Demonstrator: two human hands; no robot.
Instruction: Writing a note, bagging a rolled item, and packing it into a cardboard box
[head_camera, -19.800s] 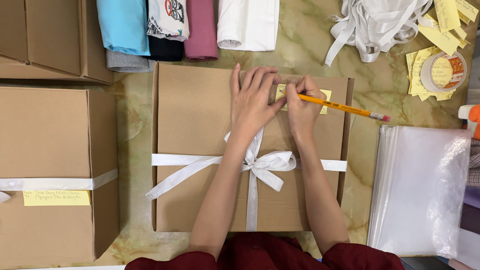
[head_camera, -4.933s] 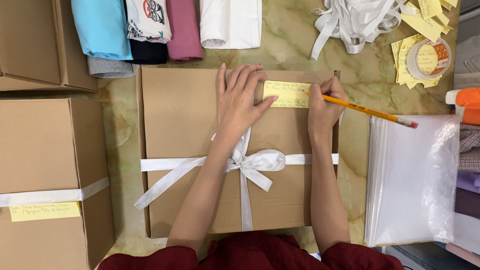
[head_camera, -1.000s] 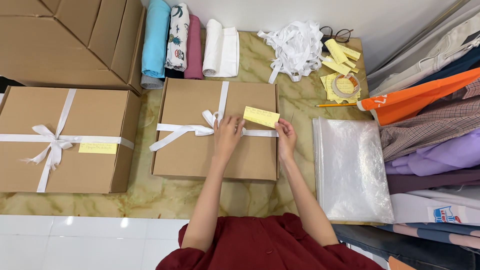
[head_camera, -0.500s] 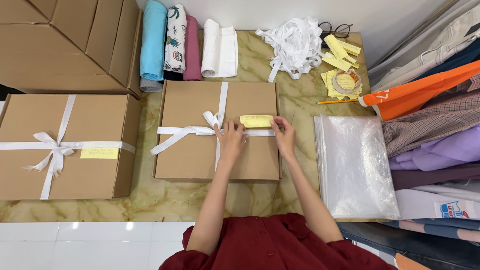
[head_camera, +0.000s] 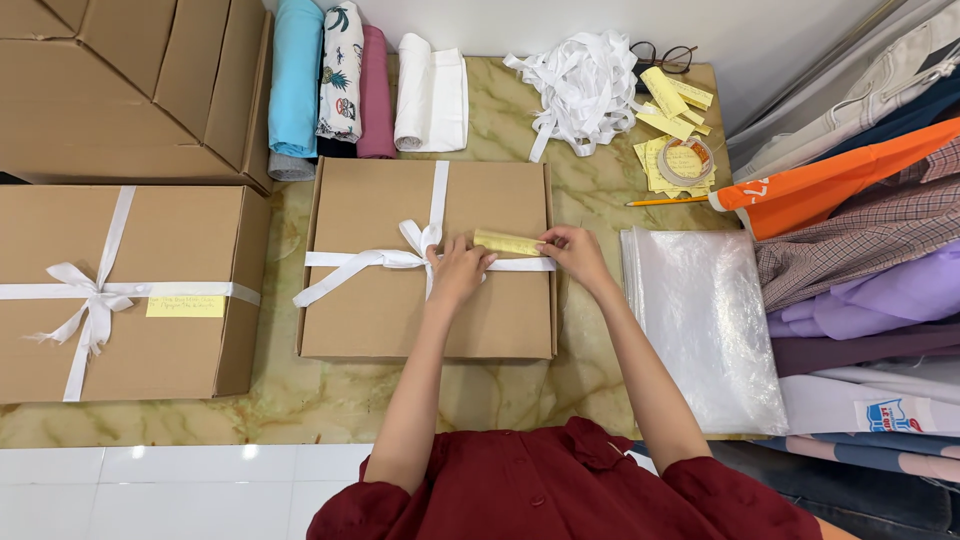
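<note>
Dark red button-front shirt, sleeves pushed above elbows; forearms bare; no rings or watch visible.

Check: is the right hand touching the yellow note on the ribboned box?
Touching. The head view shows the right hand pinching the right end of the yellow note, which lies on the white ribbon.

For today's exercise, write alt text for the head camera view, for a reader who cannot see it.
Seen from above, a person's left hand and right hand hold a yellow slip against the white ribbon tied round a brown cardboard box on a marbled table. A second ribboned box sits to the left, and clear plastic bags to the right.
</note>
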